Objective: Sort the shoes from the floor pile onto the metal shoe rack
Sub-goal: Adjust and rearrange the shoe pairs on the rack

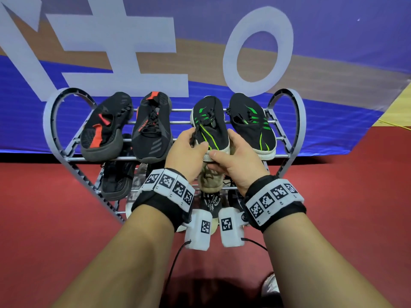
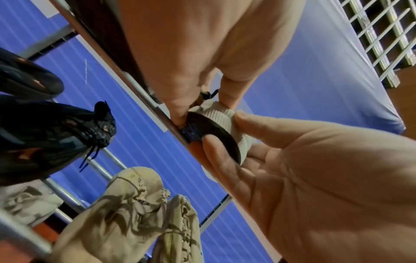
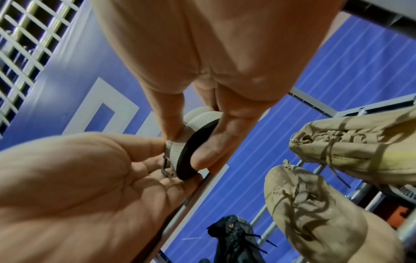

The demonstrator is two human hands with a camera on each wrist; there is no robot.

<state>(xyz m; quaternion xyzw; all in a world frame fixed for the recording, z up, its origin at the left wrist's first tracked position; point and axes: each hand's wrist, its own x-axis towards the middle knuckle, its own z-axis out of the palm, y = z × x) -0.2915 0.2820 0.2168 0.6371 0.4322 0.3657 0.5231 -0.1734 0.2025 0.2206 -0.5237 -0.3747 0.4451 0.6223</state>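
Held shoe: black knit sneaker with green stripes [image 1: 210, 125], white ribbed foam midsole, dark flat outsole; lies on the top tier of the rack, its near end at the front rail, between both hands.
Left hand [image 1: 186, 152]: fingers curled round the shoe's near end from the left, thumb on the upper beside the black laces; grasping the shoe.
Right hand [image 1: 233, 158]: fingers wrapped under the sole, thumb pressed on the white ribbed midsole edge; grasping the same shoe.
Left wrist view: right-hand fingers [image 2: 180, 117] pinch the ribbed midsole [image 2: 221, 115] against the chrome rail.
Right wrist view: dark outsole disc [image 3: 193, 147] edge-on between the two hands.
Rack: metal shoe rack [image 1: 50, 121], round chrome rails, grey heart-shaped side frames with a toothed rim; stands on the red floor [image 1: 44, 207].
Top tier, left to right: black and red mesh sneaker [image 1: 104, 125], thick grey rubber sole; black knit sneaker with red heel tab [image 1: 152, 127]; held shoe; matching green-striped sneaker [image 1: 251, 123], touching the right frame.
Lower tier: black sneaker [image 1: 115, 181] at left; beige canvas shoes [image 2: 117, 213], creased fabric, cream laces.
Backdrop: blue banner [image 1: 333, 63] with large pale lettering and a tan band.
Wrists: black straps with white coded marker blocks [image 1: 171, 185].
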